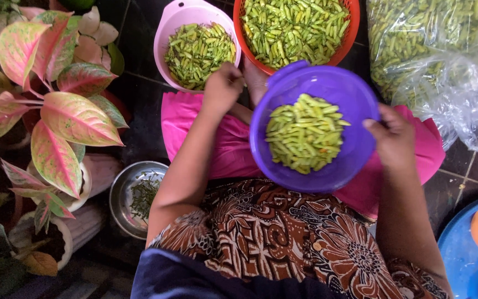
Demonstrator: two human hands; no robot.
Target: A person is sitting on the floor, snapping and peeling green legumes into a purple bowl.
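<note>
While the purple bowl (327,99) sits over your lap, above the pink cloth (195,127), it carries a loose heap of small green chillies (304,133), and your right hand (395,138) is clamped on its right rim. Judging by the thin plastic, the bowl will be light and a little flexible, with most of the weight in the chillies; they look free to slide and spill if it tips, so the rim is the place to hold it, best at two opposite points. Your left hand (222,86) is closed into a loose fist just beside the bowl's upper left edge; whether it pinches anything, you cannot tell from this view. Just beyond it stands a pink bowl (178,22) of chillies, and beside that an orange basket (355,22) holding more. A clear plastic bag (443,66) of chillies lies to the right. On the dark floor to your left rest a steel bowl (120,194) with green stems and potted plants with pink-green leaves (73,116).
</note>
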